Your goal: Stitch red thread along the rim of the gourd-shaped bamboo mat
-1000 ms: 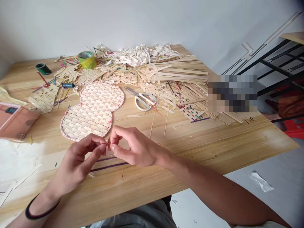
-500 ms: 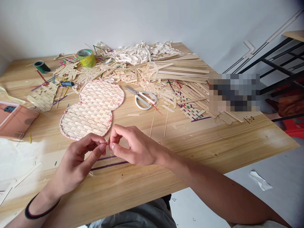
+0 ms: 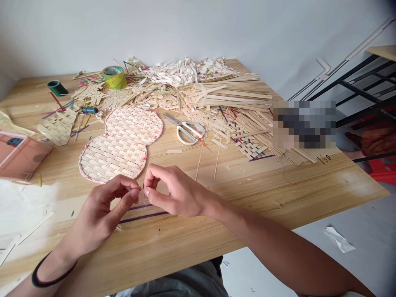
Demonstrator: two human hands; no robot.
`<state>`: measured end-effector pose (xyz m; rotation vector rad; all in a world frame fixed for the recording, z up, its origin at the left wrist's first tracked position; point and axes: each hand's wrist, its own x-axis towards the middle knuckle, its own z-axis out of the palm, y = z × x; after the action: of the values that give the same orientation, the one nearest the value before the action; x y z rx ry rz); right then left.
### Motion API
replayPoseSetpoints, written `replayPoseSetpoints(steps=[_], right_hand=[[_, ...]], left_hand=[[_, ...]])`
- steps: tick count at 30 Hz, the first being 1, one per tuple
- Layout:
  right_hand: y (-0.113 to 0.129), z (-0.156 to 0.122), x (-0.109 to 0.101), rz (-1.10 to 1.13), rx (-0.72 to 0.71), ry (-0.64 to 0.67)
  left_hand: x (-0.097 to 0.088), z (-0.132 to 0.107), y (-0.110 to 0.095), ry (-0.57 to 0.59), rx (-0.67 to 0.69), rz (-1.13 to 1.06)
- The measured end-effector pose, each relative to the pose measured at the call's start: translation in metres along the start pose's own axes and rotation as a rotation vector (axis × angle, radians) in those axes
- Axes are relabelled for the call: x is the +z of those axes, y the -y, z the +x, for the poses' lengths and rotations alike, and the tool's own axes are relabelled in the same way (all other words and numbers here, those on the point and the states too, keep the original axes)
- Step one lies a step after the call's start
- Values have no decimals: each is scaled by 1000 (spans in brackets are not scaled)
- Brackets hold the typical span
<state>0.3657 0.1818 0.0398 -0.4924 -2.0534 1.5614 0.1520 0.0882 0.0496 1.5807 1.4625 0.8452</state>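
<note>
My left hand (image 3: 107,214) and my right hand (image 3: 175,192) face each other above the near part of the table, each with thumb and forefinger pinched. Only a narrow gap parts their fingertips. Something very fine may be between them, but it is too small to name. Just beyond the hands lies a woven, figure-eight-shaped mat (image 3: 116,154) with a pink-and-white bound edge. A pair of white-handled scissors (image 3: 187,131) rests to the mat's right, blades slightly apart. Dark purple strips (image 3: 144,217) lie flat beneath the hands.
Loose flat strips (image 3: 232,97) and white ribbon (image 3: 185,70) heap along the back. A tape roll (image 3: 114,77) and green thread spool (image 3: 57,88) stand back left. On the left edge is a pink box (image 3: 24,156). A colored woven piece (image 3: 251,146) lies right.
The two hands' fingertips have drawn very slightly apart, still pinched. The whole view has shifted a little; the things on the table keep their places.
</note>
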Motion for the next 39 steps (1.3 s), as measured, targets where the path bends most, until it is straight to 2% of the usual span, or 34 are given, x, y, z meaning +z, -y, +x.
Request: replayPoseSetpoints(steps=[17,27,39], right_hand=[[-3,0,1,-39,0,-6],[-2,0,0,-12,-5,-3],[-1,1,0,-15,-1,-1]], left_hand=[[1,-1,3,43,-3,3],[0,1,1,-3,74,27],[0,0,4,-1,66,24]])
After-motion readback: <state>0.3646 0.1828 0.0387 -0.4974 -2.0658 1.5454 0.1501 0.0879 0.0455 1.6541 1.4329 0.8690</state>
